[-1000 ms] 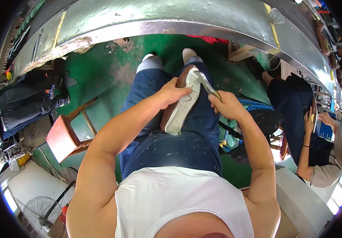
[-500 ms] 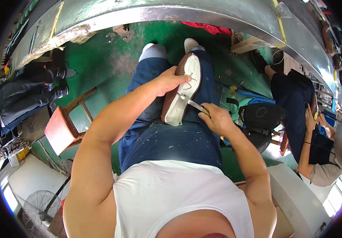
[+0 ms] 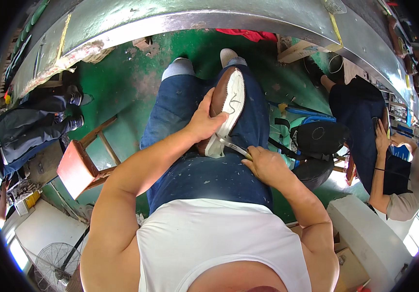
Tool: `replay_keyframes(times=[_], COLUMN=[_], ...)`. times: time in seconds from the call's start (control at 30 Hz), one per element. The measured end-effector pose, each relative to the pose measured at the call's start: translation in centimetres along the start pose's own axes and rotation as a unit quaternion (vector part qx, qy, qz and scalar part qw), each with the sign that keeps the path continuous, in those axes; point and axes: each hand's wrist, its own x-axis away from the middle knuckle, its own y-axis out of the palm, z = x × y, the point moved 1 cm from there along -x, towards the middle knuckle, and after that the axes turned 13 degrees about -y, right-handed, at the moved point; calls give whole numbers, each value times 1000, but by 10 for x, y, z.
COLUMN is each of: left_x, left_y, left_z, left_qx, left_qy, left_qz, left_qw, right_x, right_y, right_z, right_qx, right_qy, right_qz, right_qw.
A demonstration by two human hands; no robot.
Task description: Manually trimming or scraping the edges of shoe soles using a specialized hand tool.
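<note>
A long, grey metal-topped workbench (image 3: 195, 17) is positioned across the far side of the work area. Below it, two blue denim-covered thighs (image 3: 170, 112) are set side by side. A wooden stool with a reddish seat (image 3: 76, 168) is located at the left. An elongated brown shoe with a white bottom face (image 3: 232, 102) is laid on the lap, rounded end pointed away from the torso. The shoe is grasped by the left hand (image 3: 208, 119), the thumb being placed on the white face. By the right hand (image 3: 267, 164), fingers clenched, a slender silver tool with a yellowish handle (image 3: 236, 147) is gripped; its head is held at the shoe's near end. Whether contact is made cannot be told.
</note>
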Motion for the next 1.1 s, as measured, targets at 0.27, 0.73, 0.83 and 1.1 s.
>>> replay_keyframes(times=[0.27, 0.73, 0.83, 1.1], left_x=[33, 41, 46, 17], left_y=[-9, -20, -23, -24], left_z=[-41, -24, -22, -6], left_qx=[-96, -133, -136, -133], left_qy=[85, 29, 3, -6], left_qz=[-39, -115, -114, -39], left_qw=[991, 984, 984, 990], right_x=[-19, -41, -57, -86], right_y=[-13, 0, -34, -25], right_z=[59, 28, 20, 79], right_qx=[-400, -50, -163, -384], right_qy=[111, -14, 20, 86], right_qz=[-208, 37, 72, 96], right_qw=[886, 998, 984, 914])
